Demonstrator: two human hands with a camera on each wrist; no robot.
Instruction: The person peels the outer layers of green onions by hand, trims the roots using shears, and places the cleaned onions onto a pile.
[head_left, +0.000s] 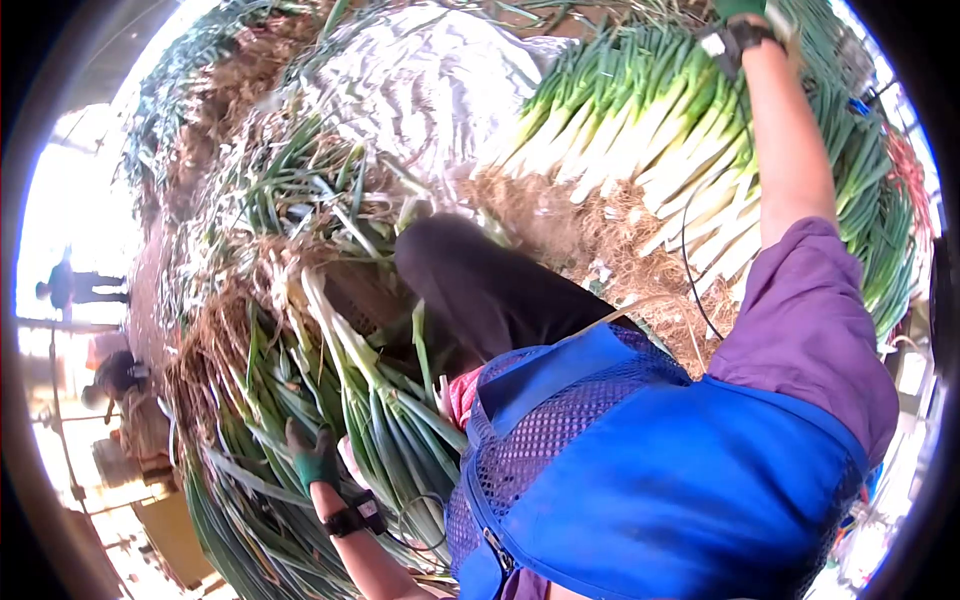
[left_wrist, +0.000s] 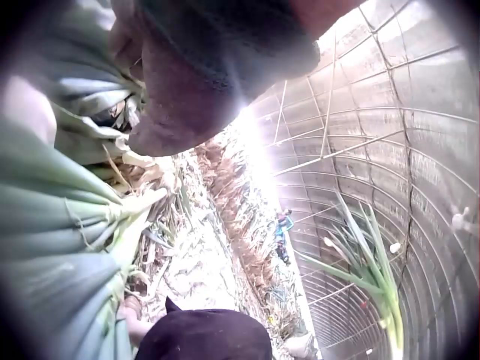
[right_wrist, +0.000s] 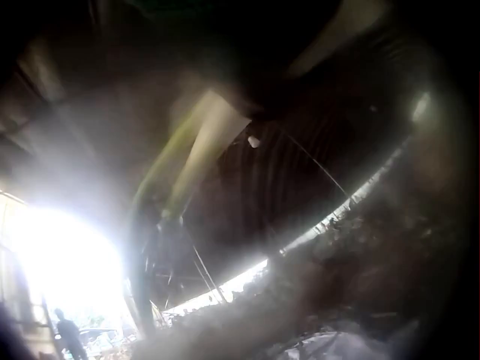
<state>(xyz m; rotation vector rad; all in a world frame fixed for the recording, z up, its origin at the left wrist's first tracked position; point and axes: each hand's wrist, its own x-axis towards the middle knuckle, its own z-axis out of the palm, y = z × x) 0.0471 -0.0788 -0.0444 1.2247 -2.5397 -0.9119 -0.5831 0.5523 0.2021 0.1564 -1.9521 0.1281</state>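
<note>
My left hand (head_left: 312, 455), in a green and grey glove, is over the green leaves of a pile of untrimmed leeks (head_left: 390, 420), its thumb apart from its fingers. The left wrist view shows the same glove (left_wrist: 187, 82) close above leaves and stalks (left_wrist: 127, 225). At the top edge of the head view, my right hand (head_left: 742, 8) reaches out past a row of cleaned leeks (head_left: 640, 120) with white stalks. A blurred pale leek (right_wrist: 202, 142) extends from that hand in the dark right wrist view; its fingers are mostly hidden.
A white crinkled sheet (head_left: 430, 80) lies beyond my dark-clothed knee (head_left: 450, 260). Loose leaves and roots (head_left: 280, 190) cover the ground at the left. More leeks (head_left: 870, 210) lie at the right. People (head_left: 75, 285) are in the left background.
</note>
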